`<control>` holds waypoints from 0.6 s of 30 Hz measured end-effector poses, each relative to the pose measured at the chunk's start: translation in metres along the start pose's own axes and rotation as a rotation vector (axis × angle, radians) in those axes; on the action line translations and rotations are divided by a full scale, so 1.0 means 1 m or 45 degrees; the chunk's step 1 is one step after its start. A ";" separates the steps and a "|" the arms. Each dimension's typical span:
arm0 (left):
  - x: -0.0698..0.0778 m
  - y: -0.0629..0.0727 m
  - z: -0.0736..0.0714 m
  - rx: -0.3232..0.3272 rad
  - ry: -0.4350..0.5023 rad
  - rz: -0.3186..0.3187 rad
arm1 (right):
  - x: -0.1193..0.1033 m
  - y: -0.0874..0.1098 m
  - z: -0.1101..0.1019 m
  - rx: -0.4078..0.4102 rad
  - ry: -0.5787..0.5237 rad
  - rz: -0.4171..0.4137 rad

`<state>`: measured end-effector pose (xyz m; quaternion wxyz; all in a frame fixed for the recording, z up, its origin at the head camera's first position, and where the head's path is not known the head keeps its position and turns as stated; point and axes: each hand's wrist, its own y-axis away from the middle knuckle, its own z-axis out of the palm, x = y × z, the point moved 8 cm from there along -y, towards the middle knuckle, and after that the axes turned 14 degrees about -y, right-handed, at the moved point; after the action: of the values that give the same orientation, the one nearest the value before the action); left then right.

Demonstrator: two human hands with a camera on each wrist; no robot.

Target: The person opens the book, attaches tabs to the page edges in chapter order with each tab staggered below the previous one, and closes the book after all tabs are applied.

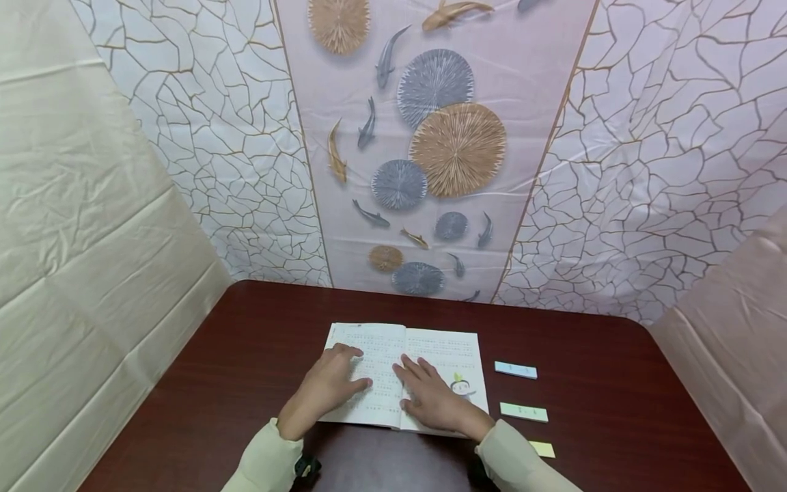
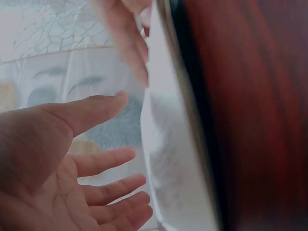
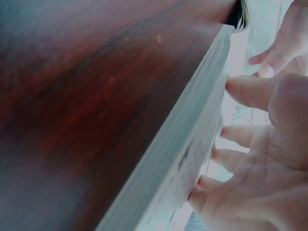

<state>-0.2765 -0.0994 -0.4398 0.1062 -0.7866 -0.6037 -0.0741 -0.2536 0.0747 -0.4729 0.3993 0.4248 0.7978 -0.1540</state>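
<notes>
Dark worktop (image 1: pixel 602 389), with the open book (image 1: pixel 381 365) laid on it; it is touched by the spread right hand (image 1: pixel 435 398), the left hand (image 1: pixel 327 383) splayed over its left side; flattening, seemingly; even pressure is needed next.

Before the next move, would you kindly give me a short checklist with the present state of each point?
1. Book lying open on the table: ok, both pages face up.
2. Right hand touching the book: ok, its fingers rest on the page near the centre fold.
3. Left hand in firm contact with the left page: cannot tell; it is over the page, but touch is unclear.
4. Blue strip and green strip apart from the book: ok, both lie to its right.
5. Yellow strip fully visible: not ok, the right sleeve hides part of it.
</notes>
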 end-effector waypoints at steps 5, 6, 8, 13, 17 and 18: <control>0.014 0.001 0.011 -0.015 -0.007 0.070 | -0.008 0.002 -0.003 0.010 0.008 -0.006; 0.016 0.001 0.013 -0.021 -0.007 0.066 | -0.008 0.002 -0.003 0.014 0.019 -0.009; 0.018 0.000 0.016 -0.033 -0.002 0.052 | -0.009 0.002 -0.003 0.016 0.024 -0.012; 0.020 0.001 0.023 -0.051 -0.011 0.031 | -0.011 0.002 -0.003 0.009 0.044 -0.015; 0.024 0.003 0.024 -0.045 -0.027 0.043 | -0.011 0.001 -0.003 0.003 0.062 -0.028; 0.024 0.003 0.024 -0.048 -0.042 0.044 | -0.010 0.000 -0.002 0.001 0.076 -0.043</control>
<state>-0.2677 -0.0714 -0.4576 0.0829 -0.7999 -0.5902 -0.0706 -0.2517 0.0701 -0.4636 0.3725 0.4159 0.8163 -0.1482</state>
